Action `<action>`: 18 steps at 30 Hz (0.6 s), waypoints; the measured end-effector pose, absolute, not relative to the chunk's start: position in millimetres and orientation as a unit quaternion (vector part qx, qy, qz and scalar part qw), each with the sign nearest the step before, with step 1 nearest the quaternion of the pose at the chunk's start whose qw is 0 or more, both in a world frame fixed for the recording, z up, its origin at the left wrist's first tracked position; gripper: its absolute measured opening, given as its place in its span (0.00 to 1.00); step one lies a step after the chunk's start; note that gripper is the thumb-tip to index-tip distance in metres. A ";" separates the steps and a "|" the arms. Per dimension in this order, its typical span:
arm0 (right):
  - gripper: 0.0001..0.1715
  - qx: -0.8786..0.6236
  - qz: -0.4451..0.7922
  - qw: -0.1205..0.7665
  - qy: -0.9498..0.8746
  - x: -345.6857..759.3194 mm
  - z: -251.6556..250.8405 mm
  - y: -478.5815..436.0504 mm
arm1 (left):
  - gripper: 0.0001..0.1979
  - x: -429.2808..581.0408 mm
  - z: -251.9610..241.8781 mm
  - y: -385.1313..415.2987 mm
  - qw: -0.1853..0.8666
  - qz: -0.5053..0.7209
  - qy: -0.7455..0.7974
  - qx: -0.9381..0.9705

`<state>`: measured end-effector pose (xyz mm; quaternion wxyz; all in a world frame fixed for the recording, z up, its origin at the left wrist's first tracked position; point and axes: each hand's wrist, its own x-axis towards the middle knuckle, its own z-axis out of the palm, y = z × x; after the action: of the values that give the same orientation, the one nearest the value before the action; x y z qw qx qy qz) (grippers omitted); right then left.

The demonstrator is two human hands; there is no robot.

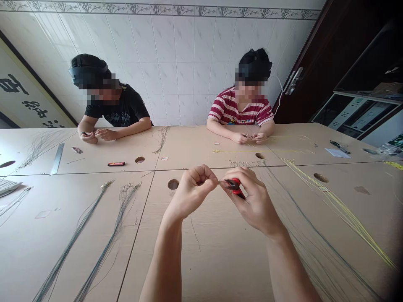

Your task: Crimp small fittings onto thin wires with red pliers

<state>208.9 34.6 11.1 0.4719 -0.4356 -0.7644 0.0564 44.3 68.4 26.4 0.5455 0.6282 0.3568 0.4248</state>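
From my end the left hand (195,184) is pinched on a small pale bit (219,183), above the middle of the table (220,260); the right hand (252,193) is curled round red-handled pliers (234,186), fingertips meeting the same bit. Can't tell if the plier tips bite anything. Main risk: bit's tiny, so a slack pinch or skewed nip could flick it off, and the hole (173,184) just beside the left hand could swallow it. A thin strand (195,235) trails below that hand, hanging or lying, can't tell; a snag there would tug things askew. Clutter: blue-grey bundles (78,233) run toward the near edge on the left, yellow cords (343,209) toward the right; a wide elbow could drag either. Loose fine pieces (245,164) sit beyond the right hand. Two co-workers (118,105) lean on the far edge, clear of my reach.
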 end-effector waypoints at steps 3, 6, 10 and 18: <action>0.03 -0.436 0.072 0.489 -0.752 208.6 10.9 34.3 | 0.07 45.0 25.8 68.5 0.548 0.432 0.369 0.614; 0.02 -0.455 0.106 0.508 -0.723 209.5 10.6 32.8 | 0.06 44.1 25.0 69.3 0.528 0.447 0.396 0.604; 0.10 -0.509 0.184 0.482 -0.689 213.8 8.5 34.3 | 0.06 40.4 24.6 70.6 0.482 0.477 0.420 0.603; 0.20 -0.581 0.145 0.328 -0.730 215.5 16.1 39.2 | 0.05 36.6 27.9 68.1 0.411 0.513 0.406 0.635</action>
<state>215.5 39.2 16.1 0.3284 -0.5814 -0.7301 0.1453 36.6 68.1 27.9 0.4105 0.6354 0.4063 0.5125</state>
